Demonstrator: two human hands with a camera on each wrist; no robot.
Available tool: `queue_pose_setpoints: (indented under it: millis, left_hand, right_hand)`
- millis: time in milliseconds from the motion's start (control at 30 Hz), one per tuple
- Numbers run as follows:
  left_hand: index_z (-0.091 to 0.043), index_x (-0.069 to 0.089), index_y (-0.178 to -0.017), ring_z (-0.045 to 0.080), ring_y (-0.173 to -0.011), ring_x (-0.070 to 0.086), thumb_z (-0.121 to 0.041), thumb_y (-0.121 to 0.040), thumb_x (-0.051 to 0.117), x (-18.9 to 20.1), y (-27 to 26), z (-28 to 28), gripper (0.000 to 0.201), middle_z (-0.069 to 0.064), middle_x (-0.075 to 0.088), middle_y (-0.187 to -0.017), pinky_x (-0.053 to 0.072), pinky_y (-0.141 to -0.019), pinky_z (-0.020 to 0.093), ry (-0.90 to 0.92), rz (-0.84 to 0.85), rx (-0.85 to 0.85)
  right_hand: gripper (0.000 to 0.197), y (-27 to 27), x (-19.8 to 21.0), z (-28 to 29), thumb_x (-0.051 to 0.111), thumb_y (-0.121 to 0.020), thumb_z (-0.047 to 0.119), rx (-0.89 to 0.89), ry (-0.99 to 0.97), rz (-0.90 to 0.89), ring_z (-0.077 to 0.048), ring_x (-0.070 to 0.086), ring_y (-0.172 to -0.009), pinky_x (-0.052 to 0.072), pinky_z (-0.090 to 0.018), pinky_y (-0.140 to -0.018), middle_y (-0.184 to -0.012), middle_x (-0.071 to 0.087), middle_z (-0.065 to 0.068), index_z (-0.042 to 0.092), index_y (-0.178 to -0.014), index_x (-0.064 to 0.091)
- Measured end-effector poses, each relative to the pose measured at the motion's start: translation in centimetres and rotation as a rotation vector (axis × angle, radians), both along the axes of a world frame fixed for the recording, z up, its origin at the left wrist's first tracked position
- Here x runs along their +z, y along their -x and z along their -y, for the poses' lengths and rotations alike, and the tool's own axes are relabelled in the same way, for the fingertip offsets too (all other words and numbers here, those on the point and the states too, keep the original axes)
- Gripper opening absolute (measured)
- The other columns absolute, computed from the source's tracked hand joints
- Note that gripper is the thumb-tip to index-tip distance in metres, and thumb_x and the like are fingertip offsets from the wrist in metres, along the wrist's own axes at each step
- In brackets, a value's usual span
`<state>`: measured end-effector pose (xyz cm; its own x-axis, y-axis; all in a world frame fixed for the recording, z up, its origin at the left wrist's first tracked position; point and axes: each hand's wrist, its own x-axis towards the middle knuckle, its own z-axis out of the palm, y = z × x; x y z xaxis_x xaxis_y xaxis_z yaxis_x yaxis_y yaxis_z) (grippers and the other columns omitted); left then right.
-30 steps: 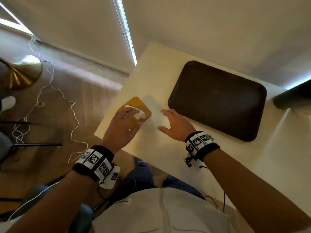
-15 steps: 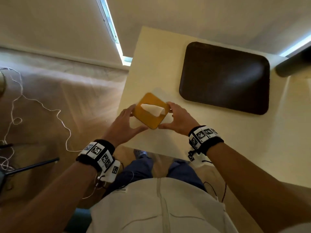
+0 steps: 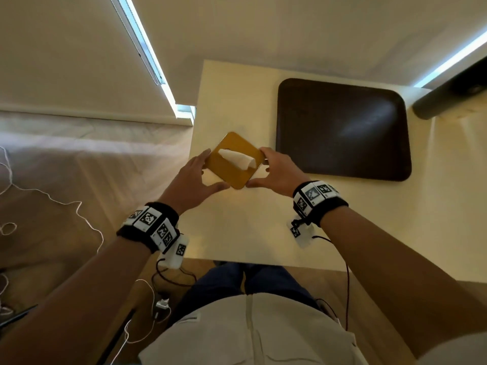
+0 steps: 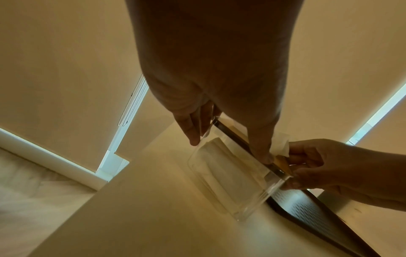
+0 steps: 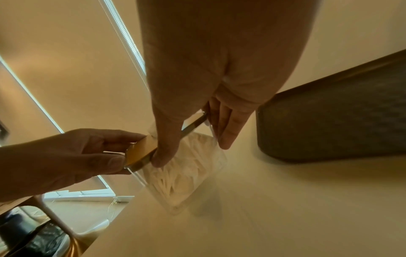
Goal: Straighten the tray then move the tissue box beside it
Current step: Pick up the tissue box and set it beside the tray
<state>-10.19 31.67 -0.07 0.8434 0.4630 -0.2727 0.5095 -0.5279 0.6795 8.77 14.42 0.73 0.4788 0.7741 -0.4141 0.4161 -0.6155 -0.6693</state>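
Observation:
The tissue box (image 3: pixel 232 167) has a clear body (image 4: pixel 230 175) and an amber lid with a white tissue (image 3: pixel 237 158) sticking out. It stands turned at an angle near the table's left edge. My left hand (image 3: pixel 200 177) grips its left side and my right hand (image 3: pixel 274 169) grips its right side, thumb and fingers on the box walls (image 5: pixel 189 156). The dark brown tray (image 3: pixel 342 130) lies flat just right of the box, its sides running along the table's edges. In the wrist views I cannot tell whether the box base touches the table.
The pale table (image 3: pixel 250 214) ends close on the left, with its front edge near my legs. A grey cylinder (image 3: pixel 445 101) lies past the tray's far right corner. White cables (image 3: pixel 66 204) trail over the floor at left. Walls close the table's far side.
My right hand has closed on the box's right side and both hands now hold it. The box sits closer to the tray's left edge than a second ago, and the head view has shifted.

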Motion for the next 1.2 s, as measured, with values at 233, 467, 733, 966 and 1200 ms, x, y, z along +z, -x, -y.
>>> queue_pose_setpoints:
  millis: [233,467,733,966,1200]
  left_hand:
    - [-0.011,0.027,-0.156,0.027,-0.128,0.055,-0.038,-0.076,0.084,1.1,-8.3,-6.8,0.102,0.016,0.048,-0.148,0.045,-0.097,0.027,0.04,0.043,0.015]
    - [-0.016,0.024,-0.156,0.025,-0.13,0.054,-0.042,-0.075,0.083,0.4,-15.2,-12.0,0.104,0.014,0.045,-0.151,0.048,-0.103,0.035,0.023,-0.026,-0.027]
    - [-0.018,0.023,-0.156,0.025,-0.129,0.054,-0.046,-0.076,0.082,-0.6,-18.7,-13.8,0.104,0.013,0.044,-0.153,0.05,-0.105,0.041,0.042,-0.069,-0.032]
    - [-0.018,0.021,-0.157,0.026,-0.13,0.054,-0.049,-0.076,0.08,-0.8,-18.8,-13.9,0.105,0.014,0.043,-0.154,0.049,-0.105,0.043,0.047,-0.063,-0.051]
    - [-0.024,0.014,-0.158,0.02,-0.133,0.048,-0.051,-0.064,0.084,-1.1,-18.3,-15.1,0.121,0.008,0.039,-0.157,0.044,-0.105,0.035,0.169,-0.001,-0.021]
  right_hand:
    - [0.098,-7.1,0.8,-6.5,0.091,-0.059,0.045,-0.049,-0.071,0.017,-0.022,0.056,-0.12,0.051,-0.049,-0.1,-0.133,0.057,-0.007,0.019,-0.139,0.039]
    - [0.107,-13.2,-0.4,-11.0,0.091,-0.06,0.046,-0.06,-0.039,0.04,-0.024,0.054,-0.125,0.05,-0.047,-0.101,-0.139,0.053,-0.009,0.016,-0.145,0.033]
    - [0.113,-16.7,-1.2,-12.9,0.09,-0.059,0.05,-0.081,0.0,0.033,-0.025,0.053,-0.125,0.049,-0.048,-0.102,-0.142,0.051,-0.011,0.018,-0.148,0.028]
    - [0.112,-16.9,-1.2,-12.8,0.09,-0.063,0.046,-0.084,-0.012,-0.007,-0.024,0.052,-0.127,0.048,-0.048,-0.104,-0.146,0.047,-0.011,0.016,-0.15,0.027]
    - [0.125,-13.9,-2.2,-10.9,0.09,-0.06,0.048,-0.342,-0.032,-0.08,-0.023,0.04,-0.139,0.04,-0.045,-0.112,-0.157,0.035,-0.008,0.017,-0.154,0.013]
